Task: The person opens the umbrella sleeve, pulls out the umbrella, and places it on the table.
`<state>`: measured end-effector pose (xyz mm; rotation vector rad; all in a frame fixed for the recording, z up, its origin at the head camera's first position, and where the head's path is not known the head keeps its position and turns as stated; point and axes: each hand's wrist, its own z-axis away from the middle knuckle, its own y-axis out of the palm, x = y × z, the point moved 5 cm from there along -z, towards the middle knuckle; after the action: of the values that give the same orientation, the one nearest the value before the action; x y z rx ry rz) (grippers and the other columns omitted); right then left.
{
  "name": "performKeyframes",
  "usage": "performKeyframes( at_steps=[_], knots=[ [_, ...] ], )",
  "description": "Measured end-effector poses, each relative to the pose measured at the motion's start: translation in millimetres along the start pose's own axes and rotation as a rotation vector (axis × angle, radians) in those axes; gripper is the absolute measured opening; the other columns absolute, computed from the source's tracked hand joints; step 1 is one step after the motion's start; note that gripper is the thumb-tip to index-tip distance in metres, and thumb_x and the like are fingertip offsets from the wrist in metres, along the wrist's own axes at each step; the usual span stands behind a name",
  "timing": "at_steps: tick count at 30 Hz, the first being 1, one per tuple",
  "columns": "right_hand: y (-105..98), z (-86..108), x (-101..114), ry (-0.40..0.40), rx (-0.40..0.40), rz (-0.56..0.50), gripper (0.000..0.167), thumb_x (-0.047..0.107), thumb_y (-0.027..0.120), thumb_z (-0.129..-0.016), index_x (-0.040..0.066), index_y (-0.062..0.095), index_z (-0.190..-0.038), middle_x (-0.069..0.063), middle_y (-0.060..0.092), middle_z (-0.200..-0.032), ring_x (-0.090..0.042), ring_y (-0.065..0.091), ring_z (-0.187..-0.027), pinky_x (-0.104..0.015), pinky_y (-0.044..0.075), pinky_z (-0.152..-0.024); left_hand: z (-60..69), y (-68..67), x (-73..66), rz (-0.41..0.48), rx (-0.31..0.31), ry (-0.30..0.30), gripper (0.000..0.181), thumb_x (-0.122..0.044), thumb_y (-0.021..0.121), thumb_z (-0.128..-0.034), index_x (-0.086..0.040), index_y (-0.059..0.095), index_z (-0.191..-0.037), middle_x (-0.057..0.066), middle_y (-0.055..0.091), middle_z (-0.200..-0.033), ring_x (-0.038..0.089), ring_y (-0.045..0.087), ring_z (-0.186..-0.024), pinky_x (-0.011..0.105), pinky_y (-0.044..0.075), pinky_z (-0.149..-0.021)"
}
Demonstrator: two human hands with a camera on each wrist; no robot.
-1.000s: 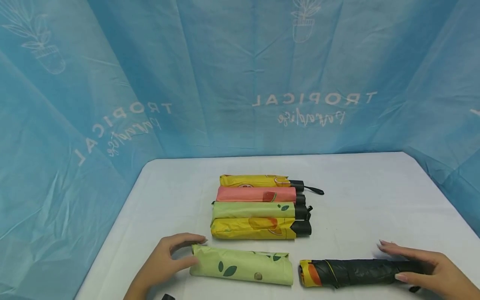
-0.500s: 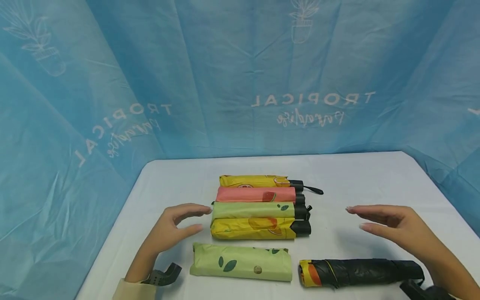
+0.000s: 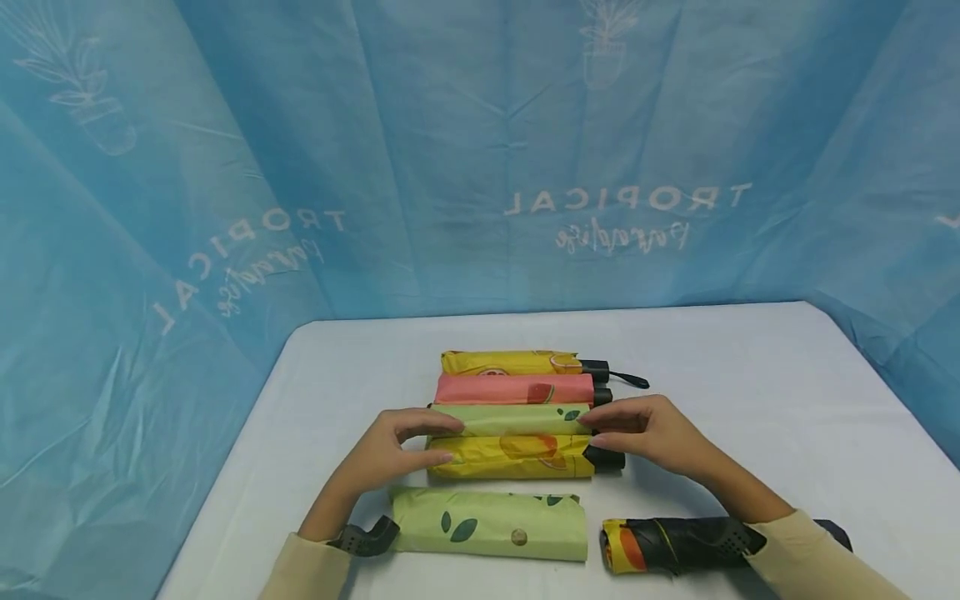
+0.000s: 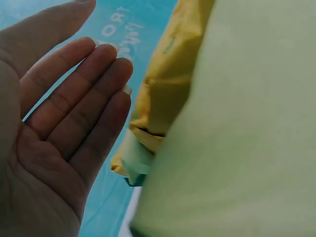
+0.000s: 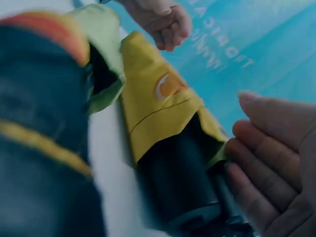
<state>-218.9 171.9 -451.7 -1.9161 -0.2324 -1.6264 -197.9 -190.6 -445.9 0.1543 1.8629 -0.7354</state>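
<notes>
A row of folded umbrellas lies on the white table. Nearest in the row is a yellow fruit-print umbrella (image 3: 487, 457), with a light green leaf-print umbrella (image 3: 510, 419) behind it. My left hand (image 3: 401, 446) hovers at their left ends, thumb apart from slightly bent fingers, as the left wrist view also shows for this hand (image 4: 64, 108). At the handle side hangs my right hand (image 3: 648, 429), relaxed; in the right wrist view this hand (image 5: 276, 163) is beside the black handles, holding nothing. In front lies a light green leaf-print umbrella sleeve (image 3: 487, 527).
A pink watermelon-print umbrella (image 3: 487, 389) and another yellow umbrella (image 3: 502, 362) form the back of the row, a black strap (image 3: 630, 380) trailing right. A rolled black umbrella (image 3: 660, 542) with a yellow end lies front right, partly under my right forearm. Blue curtains (image 3: 450, 167) hang behind.
My right hand has left the black umbrella and moved up and leftward to the row's handle end. My left hand has come away from the front green sleeve, forward and rightward over the row.
</notes>
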Motion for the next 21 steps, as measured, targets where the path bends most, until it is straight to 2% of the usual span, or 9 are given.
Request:
performKeyframes(
  at_steps=[5, 9, 15, 21],
  knots=[
    [1.1, 0.4, -14.2, 0.026, -0.002, -0.017, 0.033, 0.025, 0.08, -0.091, 0.015, 0.075, -0.122, -0.002, 0.073, -0.121, -0.02, 0.07, -0.111, -0.032, 0.058, -0.089, -1.6, 5.1, 13.2, -0.014, 0.014, -0.078, 0.038, -0.02, 0.08, -0.0916, -0.021, 0.072, -0.129, -0.004, 0.071, -0.126, 0.019, 0.064, -0.12, 0.038, 0.049, -0.105],
    [3.3, 1.2, -19.2, 0.012, 0.014, 0.014, 0.033, 0.024, 0.081, -0.09, 0.017, 0.076, -0.121, -0.002, 0.073, -0.122, -0.018, 0.069, -0.113, -0.03, 0.057, -0.09, -2.2, 8.3, 20.1, -0.049, 0.031, -0.14, 0.041, -0.028, 0.082, -0.0901, -0.027, 0.071, -0.13, -0.01, 0.069, -0.127, 0.015, 0.063, -0.121, 0.039, 0.047, -0.107],
    [8.3, 3.1, -23.5, -0.019, 0.059, 0.116, 0.036, 0.028, 0.082, -0.09, 0.02, 0.075, -0.124, 0.002, 0.072, -0.123, -0.015, 0.066, -0.116, -0.032, 0.055, -0.095, -2.2, 10.6, 19.2, -0.057, 0.045, -0.136, 0.045, -0.029, 0.083, -0.0887, -0.026, 0.07, -0.132, -0.01, 0.069, -0.129, 0.015, 0.062, -0.122, 0.039, 0.047, -0.107],
    [10.5, 2.5, -27.7, -0.002, 0.092, 0.105, 0.038, 0.026, 0.082, -0.089, 0.021, 0.074, -0.126, 0.003, 0.071, -0.126, -0.013, 0.065, -0.119, -0.035, 0.054, -0.098, 0.5, 11.9, 18.6, -0.082, 0.055, -0.144, 0.042, -0.032, 0.084, -0.0876, -0.028, 0.072, -0.128, -0.012, 0.07, -0.126, 0.014, 0.063, -0.119, 0.039, 0.049, -0.105]
  ],
)
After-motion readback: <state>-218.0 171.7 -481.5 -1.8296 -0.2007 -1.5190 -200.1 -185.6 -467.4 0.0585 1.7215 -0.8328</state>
